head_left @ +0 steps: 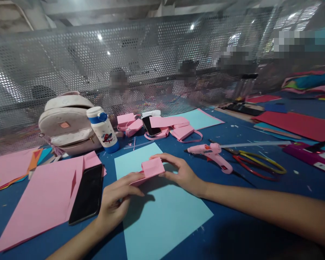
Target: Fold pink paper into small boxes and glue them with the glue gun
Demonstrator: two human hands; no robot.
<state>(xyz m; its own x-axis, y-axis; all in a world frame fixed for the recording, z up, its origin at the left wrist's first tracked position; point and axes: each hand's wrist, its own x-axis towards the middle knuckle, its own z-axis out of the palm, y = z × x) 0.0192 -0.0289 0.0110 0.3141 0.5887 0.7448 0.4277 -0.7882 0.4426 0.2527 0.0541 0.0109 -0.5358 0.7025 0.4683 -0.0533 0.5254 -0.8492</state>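
Between my two hands is a folded piece of pink craft sheet [154, 167], raised slightly above a light blue sheet [168, 213]. My left hand [119, 198] grips its left end, thumb below and fingers along the top. On the other side my right hand [180, 173] pinches the right end between thumb and fingers. The folded part stands up as a small flap near the right fingertips. A shadow of the left hand falls on the blue sheet. To the right of my right hand lies a pink glue gun [212, 153] with a clear glue stick in its back.
Scissors [260, 164] with red and yellow handles and a purple power strip [311, 155] lie right. A black phone [88, 195] rests on pink sheets [43, 202] at left. Behind stand a backpack [70, 126], a bottle [104, 130] and small pink bags [182, 131], before a perforated metal screen [151, 47].
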